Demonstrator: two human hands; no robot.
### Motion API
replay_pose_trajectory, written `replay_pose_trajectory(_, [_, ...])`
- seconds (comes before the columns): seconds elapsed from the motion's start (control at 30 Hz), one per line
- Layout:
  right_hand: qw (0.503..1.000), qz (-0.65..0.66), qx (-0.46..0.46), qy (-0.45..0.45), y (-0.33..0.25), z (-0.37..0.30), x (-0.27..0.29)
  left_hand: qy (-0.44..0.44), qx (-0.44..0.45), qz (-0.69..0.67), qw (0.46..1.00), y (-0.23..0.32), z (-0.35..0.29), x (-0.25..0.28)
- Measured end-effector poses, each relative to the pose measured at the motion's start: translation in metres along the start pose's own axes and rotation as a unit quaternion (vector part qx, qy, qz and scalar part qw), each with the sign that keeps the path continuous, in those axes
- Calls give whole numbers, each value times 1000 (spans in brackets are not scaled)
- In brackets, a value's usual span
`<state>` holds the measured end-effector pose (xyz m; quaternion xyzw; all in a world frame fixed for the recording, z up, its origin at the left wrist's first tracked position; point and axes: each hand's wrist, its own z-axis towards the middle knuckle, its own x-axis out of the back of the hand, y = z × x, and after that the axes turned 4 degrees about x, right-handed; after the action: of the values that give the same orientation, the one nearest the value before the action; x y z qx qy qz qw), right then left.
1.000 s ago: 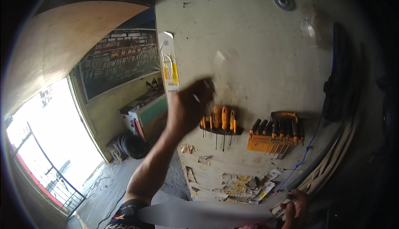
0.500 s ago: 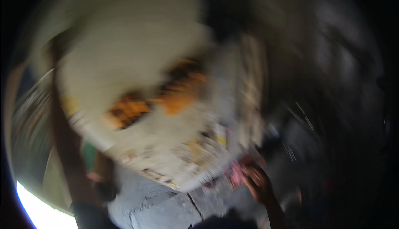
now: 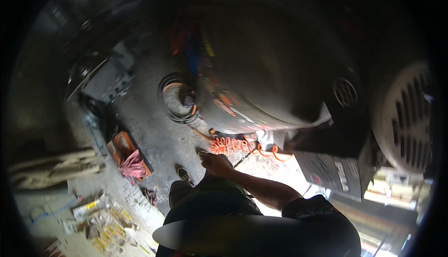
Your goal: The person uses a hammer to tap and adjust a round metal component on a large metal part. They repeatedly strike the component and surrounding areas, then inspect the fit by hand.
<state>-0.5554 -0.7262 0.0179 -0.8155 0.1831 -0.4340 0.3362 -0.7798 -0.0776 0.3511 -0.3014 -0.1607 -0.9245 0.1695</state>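
My right hand (image 3: 217,164) hangs in front of my body, its arm reaching in from the right out of a dark short sleeve. Its fingers look curled in, and whatever they may hold is hidden. Just beyond it lies a coiled orange air hose (image 3: 226,145), beside the base of a large dark rounded tank (image 3: 252,89). My left hand is out of sight. To the left, a crumpled pink cloth (image 3: 134,165) rests on an orange tray (image 3: 122,146), apart from my hand.
A dark hose coil (image 3: 164,102) lies on the grey floor (image 3: 151,138). At lower left is a pale tabletop (image 3: 51,210) with scattered small parts. A dark box (image 3: 331,168) and a slotted round cover (image 3: 406,117) stand right. My shoe (image 3: 184,175) shows below.
The view has swung to the right, away from the pale tabletop. My right hand, earlier at the pink cloth, is now away from it. My left arm has left the view.
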Motion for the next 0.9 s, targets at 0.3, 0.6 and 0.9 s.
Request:
replay_pose_trajectory(0.3, [731,418,-327,428,102,-251,10,-512,-96,-435,735,245,-210,-283])
replay_pose_trajectory(0.6, [707,192,199,651,-42,-380,246,-735,-261,-229,583,295,-259,-258])
replay_pose_trajectory(0.9, [711,-202,-128,662,-35,-387,261,-729,-149,-302,595,267,-336,-220])
